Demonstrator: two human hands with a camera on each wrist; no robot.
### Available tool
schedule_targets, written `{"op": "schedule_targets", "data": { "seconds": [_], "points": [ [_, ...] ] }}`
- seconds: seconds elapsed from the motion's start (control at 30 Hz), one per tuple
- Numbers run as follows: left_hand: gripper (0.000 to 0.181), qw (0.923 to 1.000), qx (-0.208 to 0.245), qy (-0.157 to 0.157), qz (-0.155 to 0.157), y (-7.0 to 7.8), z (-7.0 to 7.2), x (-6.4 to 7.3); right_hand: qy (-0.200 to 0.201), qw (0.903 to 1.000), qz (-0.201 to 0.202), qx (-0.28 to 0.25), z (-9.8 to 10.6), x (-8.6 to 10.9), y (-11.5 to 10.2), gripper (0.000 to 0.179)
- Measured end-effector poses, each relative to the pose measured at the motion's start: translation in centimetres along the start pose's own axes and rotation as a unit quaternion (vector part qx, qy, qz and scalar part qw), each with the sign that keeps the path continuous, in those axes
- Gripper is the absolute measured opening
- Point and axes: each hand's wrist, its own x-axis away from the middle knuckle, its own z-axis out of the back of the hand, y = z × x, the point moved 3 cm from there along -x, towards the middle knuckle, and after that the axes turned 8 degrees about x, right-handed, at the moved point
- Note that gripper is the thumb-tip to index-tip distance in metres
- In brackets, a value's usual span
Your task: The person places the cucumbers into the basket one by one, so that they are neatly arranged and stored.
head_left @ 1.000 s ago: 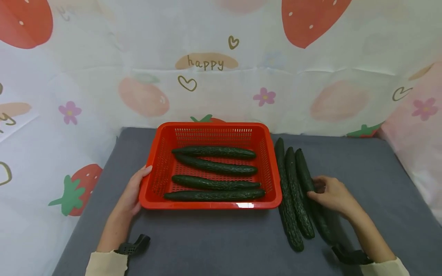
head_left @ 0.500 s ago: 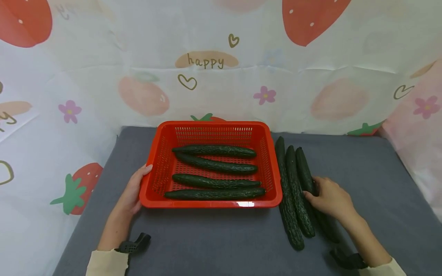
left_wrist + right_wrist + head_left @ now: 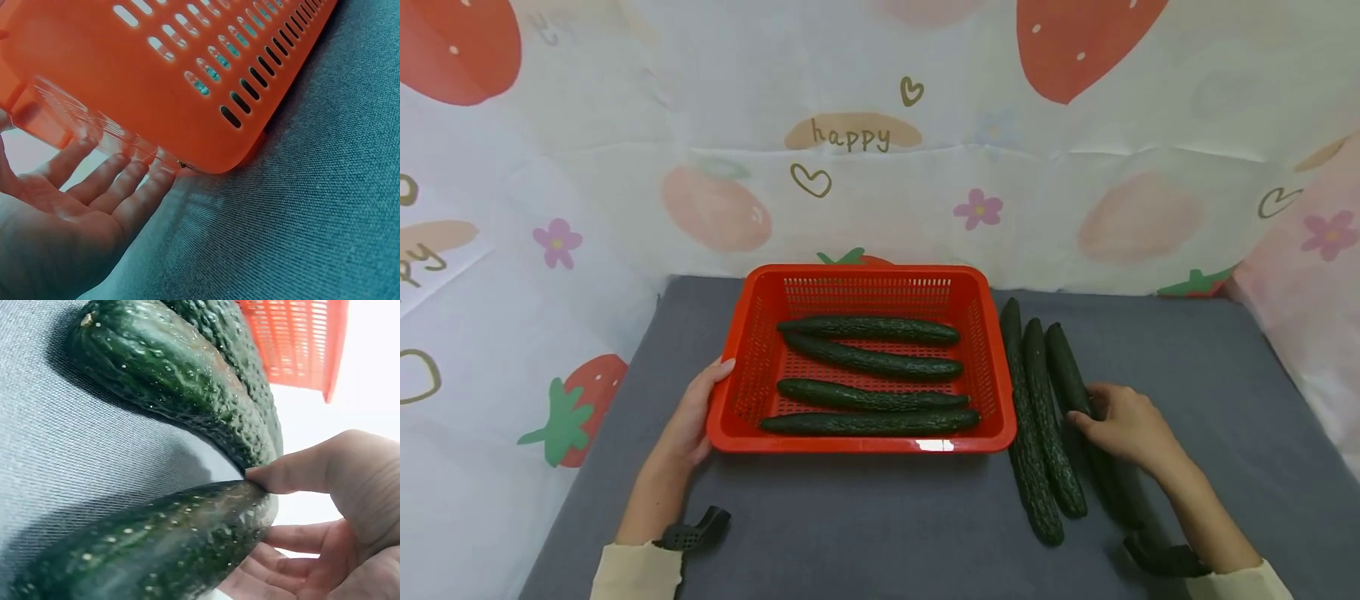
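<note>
My left hand (image 3: 688,412) holds the left side of a red plastic basket (image 3: 865,444), thumb over the rim. In the left wrist view its fingers (image 3: 128,203) lie against the outer wall. Several dark green cucumbers lie crosswise inside the basket. To its right, two more cucumbers lie lengthwise side by side, a left one (image 3: 1030,467) and a middle one (image 3: 1052,442). My right hand (image 3: 1131,425) grips the rightmost cucumber (image 3: 1066,362) near its middle, thumb on the left and fingers on the right. The right wrist view shows this cucumber (image 3: 144,544) angled away from the other two.
Grey cloth (image 3: 850,525) covers the table. A white curtain (image 3: 880,208) with fruit prints hangs along the back edge and the left side. The left cucumber of the loose ones lies close along the basket's right wall.
My right thumb has come over the rightmost cucumber, which my right hand now grips. That cucumber's near end has shifted slightly right, away from its neighbour. My left hand and the basket stay in place.
</note>
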Motion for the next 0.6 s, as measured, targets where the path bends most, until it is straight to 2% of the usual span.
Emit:
{"op": "schedule_targets", "data": {
  "seconds": [0.4, 0.6],
  "points": [
    [0.039, 0.9996, -0.025, 0.010, -0.001, -0.2, 0.1, 0.0, 0.014, 0.9984, -0.016, -0.053, 0.2, 0.6, 0.4, 0.068],
    [0.039, 0.9993, -0.034, 0.007, -0.012, -0.3, 0.1, 0.0, 0.045, 0.9969, -0.006, -0.065, 1.1, 0.8, -0.2, 0.069]
  ]
}}
